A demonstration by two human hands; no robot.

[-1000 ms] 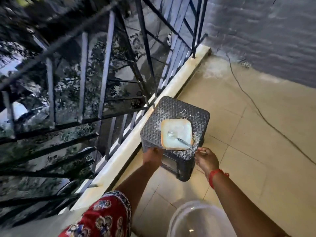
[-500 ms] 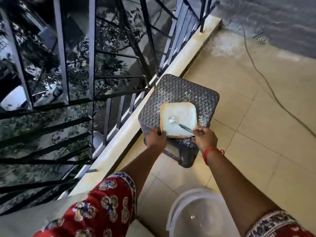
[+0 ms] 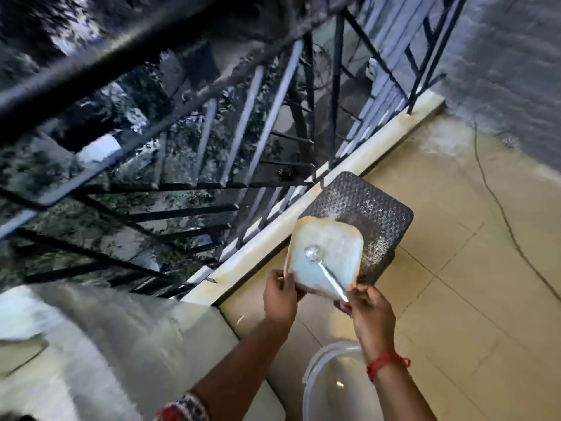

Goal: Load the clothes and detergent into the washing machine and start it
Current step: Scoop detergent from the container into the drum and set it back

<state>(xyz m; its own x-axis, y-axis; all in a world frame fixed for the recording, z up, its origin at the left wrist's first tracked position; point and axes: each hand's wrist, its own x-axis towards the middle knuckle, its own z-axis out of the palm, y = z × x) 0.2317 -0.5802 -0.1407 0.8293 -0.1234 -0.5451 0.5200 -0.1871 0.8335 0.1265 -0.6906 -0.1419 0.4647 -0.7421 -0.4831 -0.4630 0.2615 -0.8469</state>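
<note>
A square cream container (image 3: 329, 253) of pale detergent powder is lifted and tilted above the dark woven stool (image 3: 373, 205). A clear plastic spoon (image 3: 321, 264) lies in the powder. My left hand (image 3: 280, 296) grips the container's near left edge. My right hand (image 3: 368, 309) holds the near right corner, its fingers at the spoon's handle end. The white top of the washing machine (image 3: 121, 344) fills the lower left, blurred. No clothes are in view.
A black metal railing (image 3: 243, 132) with a pale stone kerb (image 3: 303, 220) runs along the left of the tiled balcony floor (image 3: 470, 284). A translucent white lid or tub (image 3: 337, 381) sits below my right forearm. A grey wall (image 3: 510, 56) closes the far side.
Both hands have taken hold of the detergent container and lifted it off the stool, tilting it towards me. The view has swung left, bringing the washing machine's top into sight.
</note>
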